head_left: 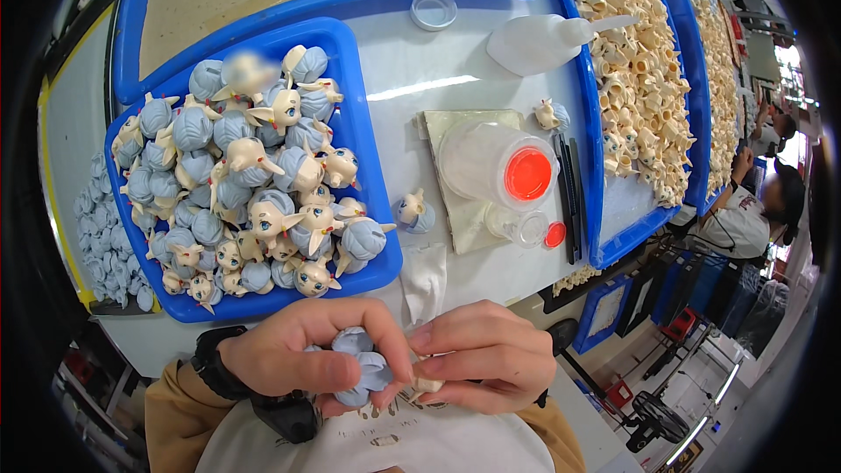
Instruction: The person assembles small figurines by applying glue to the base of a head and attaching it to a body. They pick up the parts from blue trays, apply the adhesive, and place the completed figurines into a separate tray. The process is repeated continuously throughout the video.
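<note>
My left hand (pixel 293 346) is closed around a few hollow grey-blue doll hair pieces (pixel 375 371), their open sides partly showing between thumb and fingers. Close beside it, my right hand (pixel 495 357) pinches a small cream doll head part (pixel 427 384), mostly covered by the fingers. The two hands almost meet in front of my chest. Just beyond them, a blue tray (pixel 385 256) is heaped with pointed-eared doll heads (pixel 272 217) wearing grey-blue hair. One such doll head (pixel 415 211) lies on the table by the tray's right side.
A clear jar with a red disc (pixel 529 173) and a small clear cup (pixel 529 229) stand on a board. Behind them are a white squeeze bottle (pixel 539 44) and a round lid (pixel 434 11). Blue trays (pixel 613 250) of cream parts line the right. Loose hair pieces (pixel 109 250) lie left.
</note>
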A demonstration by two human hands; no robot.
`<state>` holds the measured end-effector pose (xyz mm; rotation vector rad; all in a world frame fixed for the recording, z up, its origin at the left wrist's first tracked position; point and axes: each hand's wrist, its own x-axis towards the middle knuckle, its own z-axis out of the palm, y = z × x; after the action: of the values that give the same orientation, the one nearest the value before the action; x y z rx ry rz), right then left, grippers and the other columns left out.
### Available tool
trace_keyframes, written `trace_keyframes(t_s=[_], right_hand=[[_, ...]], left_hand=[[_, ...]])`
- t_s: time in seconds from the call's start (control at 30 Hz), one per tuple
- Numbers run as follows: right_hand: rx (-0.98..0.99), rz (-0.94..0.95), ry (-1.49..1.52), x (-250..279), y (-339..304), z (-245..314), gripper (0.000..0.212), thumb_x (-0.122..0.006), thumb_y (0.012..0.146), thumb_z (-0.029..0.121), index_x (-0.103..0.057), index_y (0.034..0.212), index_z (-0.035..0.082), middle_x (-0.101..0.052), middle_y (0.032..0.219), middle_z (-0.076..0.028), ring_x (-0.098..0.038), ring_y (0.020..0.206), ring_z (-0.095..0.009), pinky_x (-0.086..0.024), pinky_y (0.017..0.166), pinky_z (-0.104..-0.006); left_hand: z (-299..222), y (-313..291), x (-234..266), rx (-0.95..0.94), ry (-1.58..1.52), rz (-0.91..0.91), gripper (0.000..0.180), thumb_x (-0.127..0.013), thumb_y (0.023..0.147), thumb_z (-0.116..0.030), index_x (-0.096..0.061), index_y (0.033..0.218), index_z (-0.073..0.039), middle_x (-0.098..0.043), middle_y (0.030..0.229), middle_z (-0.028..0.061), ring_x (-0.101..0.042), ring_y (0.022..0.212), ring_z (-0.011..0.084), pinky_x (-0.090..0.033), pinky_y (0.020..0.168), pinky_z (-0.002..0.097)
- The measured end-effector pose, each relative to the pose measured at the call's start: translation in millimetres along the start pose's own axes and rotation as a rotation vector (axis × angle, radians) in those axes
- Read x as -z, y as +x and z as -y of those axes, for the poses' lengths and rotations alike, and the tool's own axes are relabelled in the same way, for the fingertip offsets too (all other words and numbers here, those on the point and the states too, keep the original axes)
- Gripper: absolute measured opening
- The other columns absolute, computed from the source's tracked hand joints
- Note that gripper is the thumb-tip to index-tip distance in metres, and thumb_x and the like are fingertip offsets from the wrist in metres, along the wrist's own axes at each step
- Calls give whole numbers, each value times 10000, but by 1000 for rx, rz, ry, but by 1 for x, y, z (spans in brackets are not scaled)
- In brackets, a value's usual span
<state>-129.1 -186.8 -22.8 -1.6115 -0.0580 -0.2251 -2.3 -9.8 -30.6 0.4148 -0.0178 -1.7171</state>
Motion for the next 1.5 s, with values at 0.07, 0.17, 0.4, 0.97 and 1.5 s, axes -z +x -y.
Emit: trace_keyframes(t_s=[0.07, 0.17, 0.4, 0.97, 1.5], right_hand=[[3, -2, 0, -1, -3, -1, 292, -746, 644, 38, -618, 893, -44, -609, 936, -177, -607, 836, -280, -491, 690, -324], [13, -6, -5, 0, -5, -1, 303, -738, 657, 41, -611, 921, -38, -606, 966, -168, -602, 843, -269, -487, 705, -320], [37, -10, -26, 8, -8, 3, 297, -746, 653, 50, -619, 902, -50, -620, 927, -181, -607, 794, -266, -487, 679, -317], [-1083, -86, -1148, 47, -208, 32, 190, -751, 551, 81, -638, 701, 51, -459, 1253, -186, -427, 1147, -366, -396, 886, -411], [-73, -623, -691, 40, -18, -7, 353, -725, 597, -61, -598, 925, -35, -625, 899, -188, -607, 790, -247, -468, 707, -295]], left_hand=[[0, 0, 0, -2, 2, -4, 387, -530, 874, -355, -478, 1058, -20, -552, 850, 63, -461, 571, 51, -376, 481, 167], [0, 0, 0, -5, 2, -6, 393, -533, 872, -358, -477, 1059, -17, -553, 850, 62, -462, 569, 51, -377, 480, 167], [-1, -1, 1, -28, 13, -32, 428, -542, 861, -384, -477, 1054, -7, -557, 845, 69, -476, 570, 53, -372, 464, 169], [-7, 2, 4, -147, -13, -22, 357, -610, 836, -281, -505, 1019, 7, -564, 853, 138, -495, 594, 112, -393, 478, 209], [-6, 0, -4, -100, 60, -105, 378, -689, 769, -203, -516, 970, 66, -572, 827, 202, -496, 569, 129, -395, 465, 222]])
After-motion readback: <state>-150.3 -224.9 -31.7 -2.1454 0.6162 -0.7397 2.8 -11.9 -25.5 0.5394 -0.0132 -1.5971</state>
